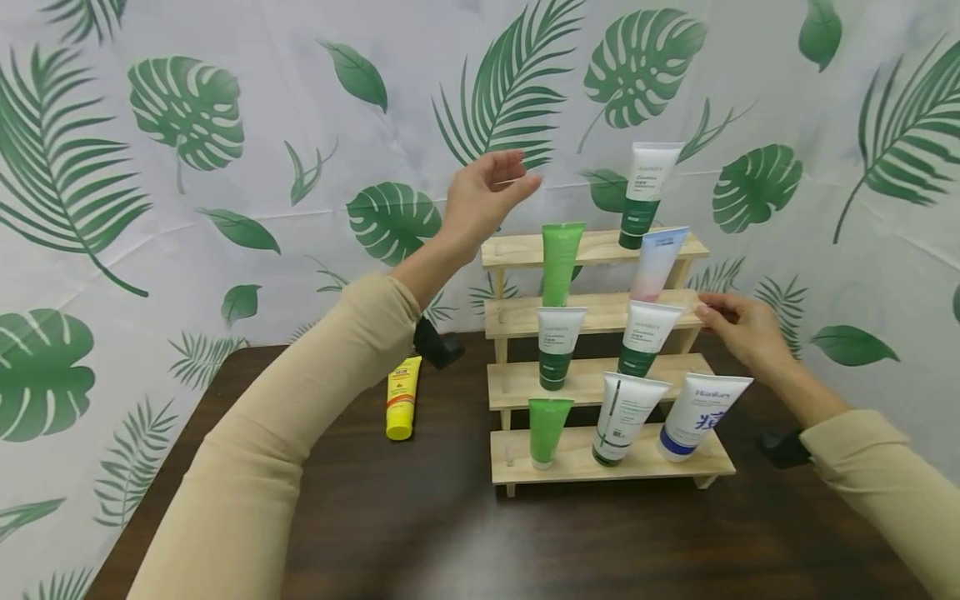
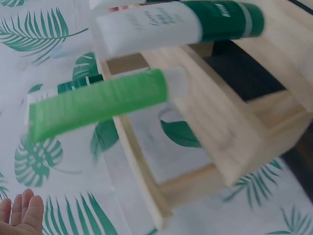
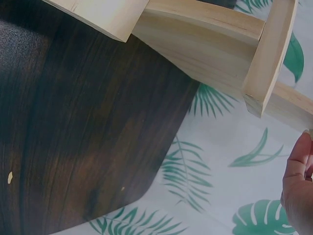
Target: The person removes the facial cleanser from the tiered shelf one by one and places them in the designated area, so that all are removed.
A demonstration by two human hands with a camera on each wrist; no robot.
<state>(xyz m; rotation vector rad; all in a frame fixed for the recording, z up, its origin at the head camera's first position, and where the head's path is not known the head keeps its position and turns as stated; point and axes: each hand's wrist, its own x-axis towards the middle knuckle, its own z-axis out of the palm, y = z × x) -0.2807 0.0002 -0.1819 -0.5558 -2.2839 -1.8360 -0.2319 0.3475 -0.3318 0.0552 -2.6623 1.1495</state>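
Observation:
A four-tier wooden display stand (image 1: pixel 600 468) holds several squeeze tubes standing on their caps. My left hand (image 1: pixel 489 196) hovers above the stand's top left end, fingers loosely bent and nothing in them; it shows at the lower left corner in the left wrist view. Closest below it is a green tube (image 1: pixel 559 265) on the second tier from the top. A white and dark green tube (image 1: pixel 647 196) stands at the top tier's right. My right hand (image 1: pixel 746 329) pinches the right end of the second tier, next to a blue-pink tube (image 1: pixel 658 265).
Two white and green tubes stand on the third tier. Along the bottom are a small green tube (image 1: pixel 550 433), a white tube (image 1: pixel 627 419) and a white-blue tube (image 1: pixel 701 417). A yellow tube (image 1: pixel 402 398) lies on the dark table (image 1: pixel 360 517). Leaf-patterned cloth (image 1: pixel 300 108) hangs behind.

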